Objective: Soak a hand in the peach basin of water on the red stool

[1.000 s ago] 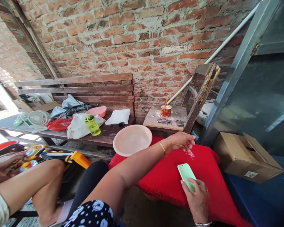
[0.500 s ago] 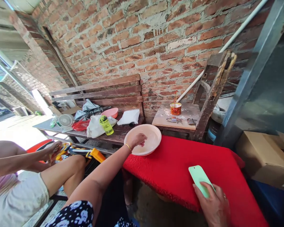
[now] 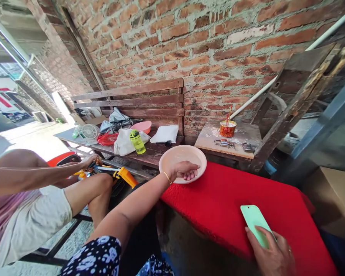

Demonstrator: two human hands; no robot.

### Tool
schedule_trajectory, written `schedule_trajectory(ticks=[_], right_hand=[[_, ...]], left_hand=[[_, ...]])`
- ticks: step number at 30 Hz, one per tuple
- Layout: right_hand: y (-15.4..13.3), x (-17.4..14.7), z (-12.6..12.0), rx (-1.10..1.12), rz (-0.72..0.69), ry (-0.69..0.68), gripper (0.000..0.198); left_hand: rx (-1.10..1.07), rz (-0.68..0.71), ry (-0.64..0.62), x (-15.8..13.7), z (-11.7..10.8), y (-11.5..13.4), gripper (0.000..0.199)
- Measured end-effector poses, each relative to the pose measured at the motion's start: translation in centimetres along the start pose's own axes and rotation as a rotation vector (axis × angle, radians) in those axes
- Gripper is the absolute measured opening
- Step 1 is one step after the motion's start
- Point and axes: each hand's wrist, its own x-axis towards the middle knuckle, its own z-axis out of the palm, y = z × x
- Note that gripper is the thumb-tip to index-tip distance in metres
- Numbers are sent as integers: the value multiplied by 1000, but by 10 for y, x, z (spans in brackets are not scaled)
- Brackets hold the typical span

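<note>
My left hand (image 3: 186, 170) is over the near side of a pale pink basin (image 3: 181, 154), with its fingers curled in and thumb on top. Whether anything is inside those fingers is hidden. The basin stands at the far left end of a red cloth (image 3: 227, 191) spread over a table or bench. In my right hand (image 3: 271, 247) is a flat pale green plastic scraper (image 3: 254, 218), rounded at the corners with a small hole at its far end. Thumb and fingers grip its near part, low over the cloth.
Beyond the basin, a wooden bench (image 3: 149, 149) bears a green bottle (image 3: 137, 142), bags, a small fan (image 3: 90, 131) and a pink bowl (image 3: 142, 126). A stool (image 3: 207, 135) holds a red tin (image 3: 227, 128) and padlocks (image 3: 248, 147). Another person (image 3: 46, 207) sits at left; a cardboard box (image 3: 333, 191) is at right.
The view has shifted, so most things sit further right. My left hand has turned, its thumb now on top and its curled fingers towards me. My right hand still grips the scraper.
</note>
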Motion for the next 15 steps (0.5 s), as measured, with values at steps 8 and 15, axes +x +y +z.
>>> schedule_trajectory(ticks=[8, 15], right_hand=[[2, 1, -3, 14, -95, -30, 33], [6, 0, -2, -11, -112, -47, 35]], left_hand=[[386, 33, -270, 4, 90, -6, 30], [54, 220, 292, 8, 32, 4, 16]])
